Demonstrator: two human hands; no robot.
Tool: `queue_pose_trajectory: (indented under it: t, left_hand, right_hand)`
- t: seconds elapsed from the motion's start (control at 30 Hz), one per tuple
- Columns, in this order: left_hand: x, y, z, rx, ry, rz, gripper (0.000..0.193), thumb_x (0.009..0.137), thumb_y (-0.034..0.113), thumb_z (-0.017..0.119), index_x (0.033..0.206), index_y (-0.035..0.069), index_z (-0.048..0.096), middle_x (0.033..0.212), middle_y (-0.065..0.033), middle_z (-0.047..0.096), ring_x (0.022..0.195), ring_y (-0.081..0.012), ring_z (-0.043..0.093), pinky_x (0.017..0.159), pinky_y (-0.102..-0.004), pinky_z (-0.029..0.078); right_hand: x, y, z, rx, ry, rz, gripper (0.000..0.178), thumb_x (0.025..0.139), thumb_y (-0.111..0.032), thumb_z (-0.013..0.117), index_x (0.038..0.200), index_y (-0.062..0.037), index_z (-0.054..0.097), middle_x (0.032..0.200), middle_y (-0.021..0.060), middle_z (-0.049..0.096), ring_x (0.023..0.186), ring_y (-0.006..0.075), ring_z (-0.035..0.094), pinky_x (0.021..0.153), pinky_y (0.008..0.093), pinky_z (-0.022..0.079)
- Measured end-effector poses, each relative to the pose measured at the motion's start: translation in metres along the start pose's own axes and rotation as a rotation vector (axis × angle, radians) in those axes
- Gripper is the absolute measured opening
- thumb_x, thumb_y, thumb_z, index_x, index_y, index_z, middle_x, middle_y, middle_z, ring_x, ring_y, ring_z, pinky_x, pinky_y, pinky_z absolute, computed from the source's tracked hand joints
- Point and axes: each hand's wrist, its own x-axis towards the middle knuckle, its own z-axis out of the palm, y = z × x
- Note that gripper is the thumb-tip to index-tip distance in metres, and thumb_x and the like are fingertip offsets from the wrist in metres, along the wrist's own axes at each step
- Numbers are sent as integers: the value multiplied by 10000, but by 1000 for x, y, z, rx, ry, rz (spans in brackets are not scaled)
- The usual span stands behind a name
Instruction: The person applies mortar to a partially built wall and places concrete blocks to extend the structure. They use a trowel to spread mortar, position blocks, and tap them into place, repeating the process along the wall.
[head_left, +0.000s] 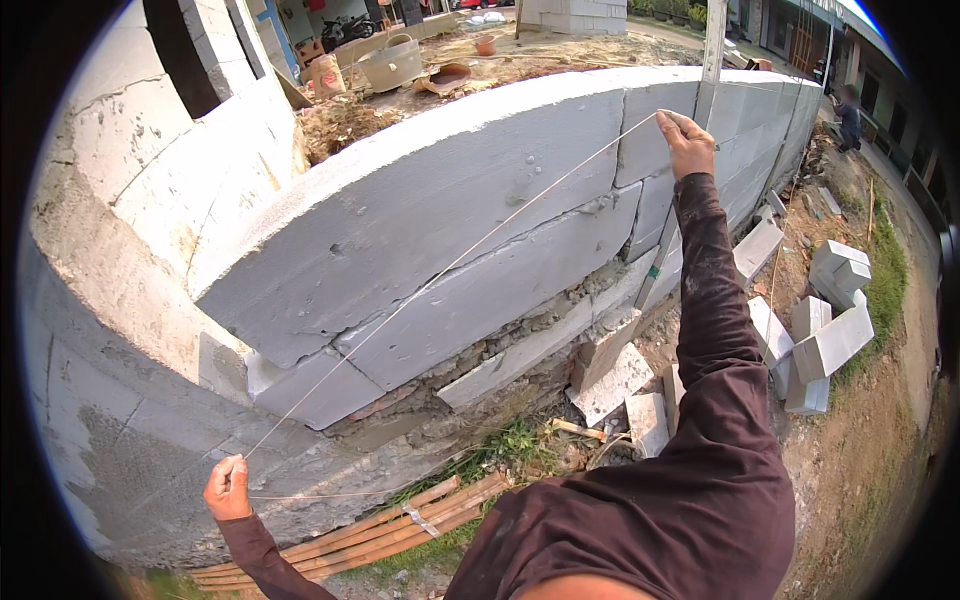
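String point(430, 282) stretches between the left grip point(229, 489) and right grip point(688, 146), both pinching it at the fingertips.

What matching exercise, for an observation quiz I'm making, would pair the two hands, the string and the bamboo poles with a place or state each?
1. Left hand
2. Right hand
3. String
4. Bamboo poles

A. Stretched straight between two pinching grips
B. Lying side by side, low in the picture
C. Raised, near the upright post in the picture
D. Pinching, at the picture's lower left

Pairs: 1-D, 2-C, 3-A, 4-B
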Motion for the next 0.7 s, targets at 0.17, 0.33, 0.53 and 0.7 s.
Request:
queue_pose_trajectory:
  t: [0.17, 0.33, 0.53, 0.7]
  left_hand:
    - [66, -20, -80, 289, 324, 59, 194, 856, 123, 572, 981, -20, 612, 957, -62, 610, 862, -119, 539, 778, -236, 426]
    - [114, -24, -110, 372, 489, 87, 231, 872, 171, 564, 992, -22, 602, 941, -48, 607, 871, -117, 538, 791, -237, 426]
    - [150, -29, -91, 209, 534, 81, 211, 847, 199, 609, 926, 3, 615, 877, -23, 606, 799, -84, 529, 751, -232, 431]
    - [157, -23, -82, 108, 526, 47, 198, 809, 189, 660, 876, 7, 617, 819, -6, 598, 752, -73, 525, 719, -221, 430]
  right_hand:
    - [71, 68, 4, -47, 166, 161, 264, 761, -239, 675, 946, -51, 673, 814, 60, 662, 740, 111, 592, 698, 248, 466]
    - [111, 95, 21, -322, 186, 254, 289, 770, -307, 634, 967, -99, 673, 906, 67, 670, 853, 180, 626, 789, 290, 466]
    - [141, 136, 9, -422, 133, 197, 365, 754, -368, 639, 1005, -103, 661, 987, 105, 648, 946, 211, 601, 863, 292, 430]
    - [146, 141, 10, -441, 81, 211, 421, 744, -407, 633, 1035, -103, 648, 1058, 109, 624, 1004, 222, 569, 889, 305, 406]
